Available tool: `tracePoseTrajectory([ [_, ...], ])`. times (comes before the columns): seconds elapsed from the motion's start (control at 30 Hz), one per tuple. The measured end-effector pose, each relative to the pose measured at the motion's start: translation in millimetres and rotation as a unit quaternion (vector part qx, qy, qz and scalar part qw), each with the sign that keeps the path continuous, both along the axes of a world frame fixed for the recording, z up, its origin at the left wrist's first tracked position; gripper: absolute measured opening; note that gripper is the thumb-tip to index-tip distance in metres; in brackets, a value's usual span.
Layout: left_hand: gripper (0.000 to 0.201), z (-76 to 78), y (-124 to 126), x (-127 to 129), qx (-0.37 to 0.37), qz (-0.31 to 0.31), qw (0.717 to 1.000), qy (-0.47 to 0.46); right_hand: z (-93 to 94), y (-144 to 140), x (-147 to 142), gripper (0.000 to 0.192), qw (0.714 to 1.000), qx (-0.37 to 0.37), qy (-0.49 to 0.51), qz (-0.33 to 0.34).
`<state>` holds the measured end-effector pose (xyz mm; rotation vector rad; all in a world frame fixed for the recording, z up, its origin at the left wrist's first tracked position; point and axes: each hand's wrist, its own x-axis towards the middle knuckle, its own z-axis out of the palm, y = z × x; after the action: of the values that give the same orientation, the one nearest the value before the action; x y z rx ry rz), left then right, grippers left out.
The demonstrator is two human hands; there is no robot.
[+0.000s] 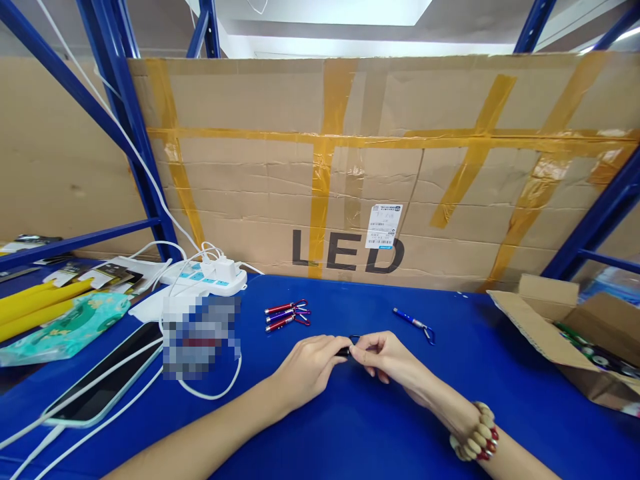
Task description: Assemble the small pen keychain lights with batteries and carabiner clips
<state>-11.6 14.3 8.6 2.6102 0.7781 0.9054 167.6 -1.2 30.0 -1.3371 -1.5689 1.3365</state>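
Above the middle of the blue tabletop, my left hand pinches the dark body of a small black keychain flashlight. My right hand has its thumb and fingertips closed at the flashlight's other end, where a dark clip loop shows. Fingers cover most of it. Beyond my left hand lie several keychain flashlights in a row, red ones and a purple-blue one, each with a carabiner clip. A single blue keychain flashlight rests apart from them, past my right hand.
On the right stands an open cardboard box with batteries inside. A phone, white cables and a power strip occupy the left, beside a green plastic packet and yellow rods. A taped cardboard panel closes the back.
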Motion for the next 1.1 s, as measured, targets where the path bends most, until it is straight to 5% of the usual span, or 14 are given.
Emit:
tracePoseTrajectory([
  [0.13,0.026,1.3,3,2,-0.014,0.034,0.999,0.016,-2.8,5,-1,0.044,1.000,0.003,-0.002,-0.009],
  [0.2,0.027,1.3,5,3,-0.037,0.051,0.998,0.009,-3.5,8,0,0.043,0.996,0.068,-0.053,-0.037],
  [0.37,0.025,2.6,9,5,-0.126,0.050,0.991,-0.022,0.5,10,8,0.028,0.924,0.336,-0.181,-0.033],
  [0.57,0.020,2.6,6,6,-0.182,0.025,0.982,-0.052,0.1,9,14,0.028,0.862,0.447,-0.238,0.027],
  [0.87,0.015,-7.3,12,1,-0.171,-0.034,0.985,-0.011,-9.1,9,10,0.007,0.871,0.425,-0.246,0.010],
  [1.1,0.012,-29.9,30,-2,-0.211,-0.014,0.976,0.049,-7.7,7,3,0.006,0.933,0.295,-0.203,-0.044],
])
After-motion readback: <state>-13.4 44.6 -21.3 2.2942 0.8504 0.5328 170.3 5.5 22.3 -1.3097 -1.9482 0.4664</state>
